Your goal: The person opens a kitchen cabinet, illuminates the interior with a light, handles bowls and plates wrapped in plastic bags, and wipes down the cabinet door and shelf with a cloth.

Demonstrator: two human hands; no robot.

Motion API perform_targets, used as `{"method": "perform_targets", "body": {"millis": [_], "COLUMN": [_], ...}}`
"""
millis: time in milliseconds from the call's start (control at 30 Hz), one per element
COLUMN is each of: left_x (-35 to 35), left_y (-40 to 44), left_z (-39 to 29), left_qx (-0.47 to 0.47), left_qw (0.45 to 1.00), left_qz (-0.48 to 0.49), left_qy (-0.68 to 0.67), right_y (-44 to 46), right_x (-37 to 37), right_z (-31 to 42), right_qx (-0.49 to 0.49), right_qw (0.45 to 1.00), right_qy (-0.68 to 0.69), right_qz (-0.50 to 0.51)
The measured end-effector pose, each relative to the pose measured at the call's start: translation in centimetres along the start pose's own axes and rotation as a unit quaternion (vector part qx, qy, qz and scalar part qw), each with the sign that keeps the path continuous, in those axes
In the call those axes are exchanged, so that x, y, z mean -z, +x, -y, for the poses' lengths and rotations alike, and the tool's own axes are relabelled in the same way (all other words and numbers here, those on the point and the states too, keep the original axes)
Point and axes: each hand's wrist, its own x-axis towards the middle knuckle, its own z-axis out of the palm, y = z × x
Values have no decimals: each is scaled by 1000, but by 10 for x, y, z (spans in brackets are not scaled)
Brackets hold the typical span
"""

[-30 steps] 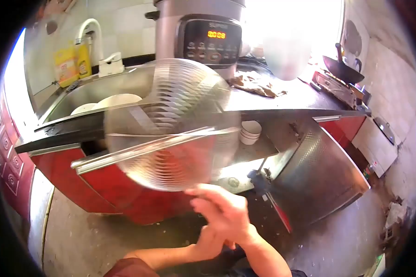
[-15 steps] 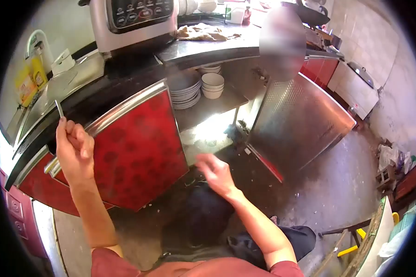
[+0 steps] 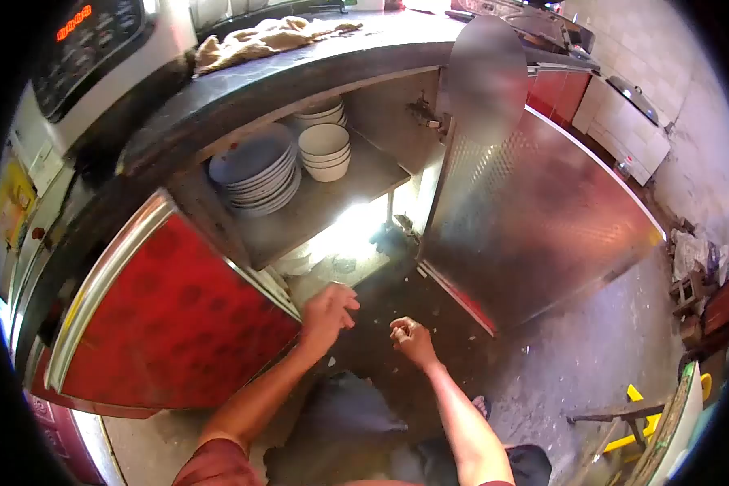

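Note:
My left hand hangs in front of the open cupboard, beside the free edge of the red cupboard door. Its fingers are bent but apart, and nothing shows between them. To its right, my right hand is above the dark floor with the fingers curled in; whatever they may hold is hidden. Neither hand touches the cupboard. On the shelf inside, a stack of plates stands to the left of a stack of white bowls.
A second door stands wide open on the right, silvery inside. The dark countertop bears a crumpled cloth and an appliance with a lit display. A yellow-legged stool is at lower right.
My left hand has come down from the counter edge toward the cupboard opening; the thin pale stick it held no longer shows. My right fingers have curled. The view has turned and moved closer.

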Motion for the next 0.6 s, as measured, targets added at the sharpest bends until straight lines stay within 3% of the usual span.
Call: {"method": "perform_targets", "body": {"millis": [67, 133, 233, 300, 367, 400, 600], "left_x": [-19, -33, -47, -53, -62, -68, -90], "left_y": [50, 93, 159, 211, 256, 264, 282], "left_z": [69, 105, 136, 174, 190, 178, 193], "left_qx": [-83, -172, -209, -232, -258, -181, -138], "left_qw": [984, 914, 833, 781, 794, 803, 759], "left_qz": [19, 13, 41, 38, 43, 88, 85], "left_qy": [159, 368, 511, 579, 549, 562, 631], "right_y": [9, 27, 45, 51, 54, 54, 50], "right_x": [10, 17, 25, 29, 31, 31, 27], "right_z": [0, -15, -35, -31, -30, -31, -42], "right_qx": [-47, -53, -66, -86, -113, -128, -150], "right_qw": [999, 999, 998, 996, 993, 990, 985], "right_qy": [16, -5, 1, 19, 43, 54, 88], "right_qz": [11, 2, -2, 0, -4, -7, 3]}}
